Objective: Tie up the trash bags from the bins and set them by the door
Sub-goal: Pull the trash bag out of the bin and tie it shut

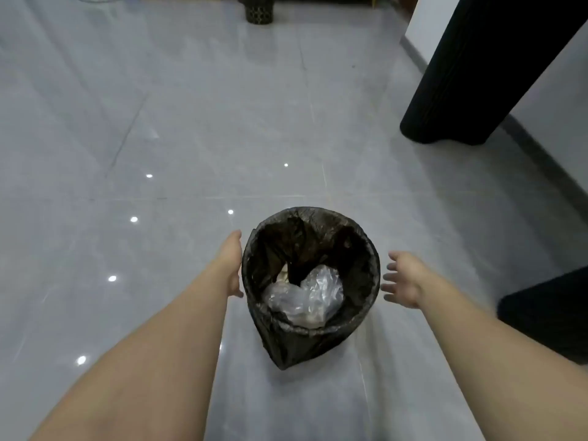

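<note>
A small round bin (296, 348) stands on the grey tiled floor just below me, lined with a black trash bag (359, 268) folded over its rim. Crumpled clear plastic (305, 296) lies inside the bag. My left hand (231, 265) is flat against the bin's left rim, fingers stretched out, holding nothing. A little to the right of the rim hovers my right hand (404, 280), fingers spread and apart from the bag.
A second dark patterned bin (259, 9) stands far off at the top of the floor. A tall black panel (471, 74) leans at the right by a white wall. Another dark object (547, 316) sits at the right edge.
</note>
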Action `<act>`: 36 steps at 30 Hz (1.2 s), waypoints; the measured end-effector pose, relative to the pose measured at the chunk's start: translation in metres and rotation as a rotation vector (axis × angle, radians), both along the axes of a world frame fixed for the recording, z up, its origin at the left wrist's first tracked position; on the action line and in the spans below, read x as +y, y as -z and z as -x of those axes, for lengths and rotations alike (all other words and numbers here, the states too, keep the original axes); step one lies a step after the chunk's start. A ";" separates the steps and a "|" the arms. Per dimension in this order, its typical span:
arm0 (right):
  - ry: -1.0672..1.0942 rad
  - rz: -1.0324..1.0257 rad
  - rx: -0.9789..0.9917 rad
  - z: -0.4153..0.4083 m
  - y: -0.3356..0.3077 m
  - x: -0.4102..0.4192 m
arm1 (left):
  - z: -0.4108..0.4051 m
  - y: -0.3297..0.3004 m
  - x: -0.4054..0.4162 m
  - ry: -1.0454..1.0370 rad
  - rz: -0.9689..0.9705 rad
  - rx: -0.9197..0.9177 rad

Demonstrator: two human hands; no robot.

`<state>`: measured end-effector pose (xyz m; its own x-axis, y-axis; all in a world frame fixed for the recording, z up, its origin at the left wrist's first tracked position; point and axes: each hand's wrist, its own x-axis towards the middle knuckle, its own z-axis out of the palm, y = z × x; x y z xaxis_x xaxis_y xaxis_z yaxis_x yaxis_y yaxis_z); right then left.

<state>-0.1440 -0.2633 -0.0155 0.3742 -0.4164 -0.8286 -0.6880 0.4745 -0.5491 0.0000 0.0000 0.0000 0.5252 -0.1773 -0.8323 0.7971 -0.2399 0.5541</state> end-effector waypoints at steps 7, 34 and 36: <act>0.118 -0.107 0.049 0.023 0.030 0.032 | 0.028 0.056 0.027 -0.130 -0.003 0.248; -0.075 0.068 0.171 0.038 -0.049 0.039 | 0.063 -0.040 0.040 0.144 -0.183 -0.060; -0.121 0.142 0.149 0.030 -0.064 0.037 | 0.053 -0.051 0.038 0.257 -0.278 -0.177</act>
